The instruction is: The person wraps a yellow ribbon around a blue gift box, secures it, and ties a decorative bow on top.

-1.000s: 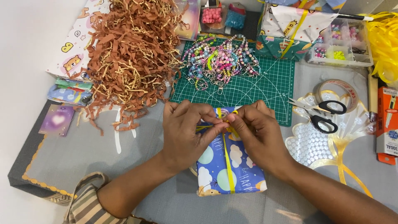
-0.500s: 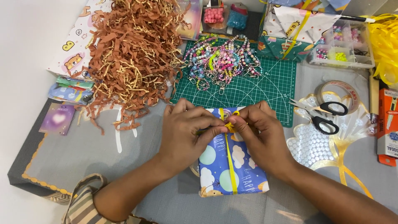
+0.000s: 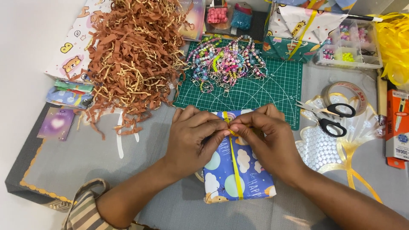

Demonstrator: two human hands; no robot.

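Note:
A small box wrapped in blue patterned paper (image 3: 236, 179) lies on the grey table in front of me, its far end over the green cutting mat (image 3: 272, 85). A thin yellow ribbon (image 3: 235, 170) runs lengthwise over its top. My left hand (image 3: 194, 138) and my right hand (image 3: 268, 136) meet above the box's far half, fingertips pinching the ribbon together at one spot. The ribbon under the fingers is hidden.
A heap of brown shredded paper (image 3: 132, 55) lies at the back left. Several beaded keychains (image 3: 228, 57) rest on the mat. Black-handled scissors (image 3: 330, 117), a tape roll (image 3: 347, 91), a clear bead box (image 3: 349, 53), loose yellow ribbon (image 3: 396, 38) and another wrapped gift (image 3: 298, 30) sit at the right.
Both hands have stayed on the ribbon above the box; the fingers have shifted slightly and drawn closer together. The box has not moved.

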